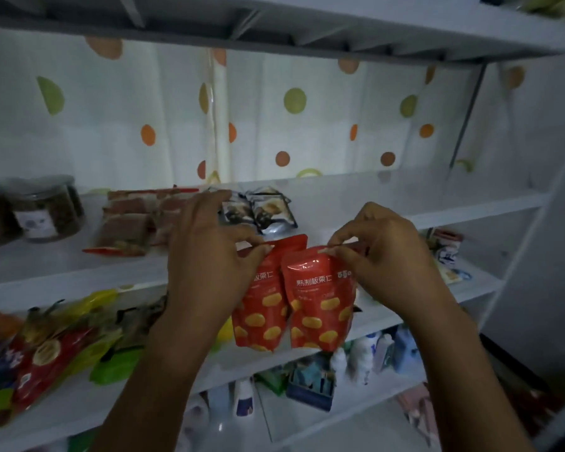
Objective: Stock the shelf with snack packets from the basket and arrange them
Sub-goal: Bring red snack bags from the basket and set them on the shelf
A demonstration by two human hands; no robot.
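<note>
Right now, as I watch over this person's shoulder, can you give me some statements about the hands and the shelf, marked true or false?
1. The left hand pinches the top of the left red packet. True.
2. The right hand hangs idle. False: it pinches the top of the right red packet.
3. A clear jar stands near the left end of the shelf. True.
4. The silver packets stand upright in a row. False: they lie flat on the shelf, beyond the hands.
</note>
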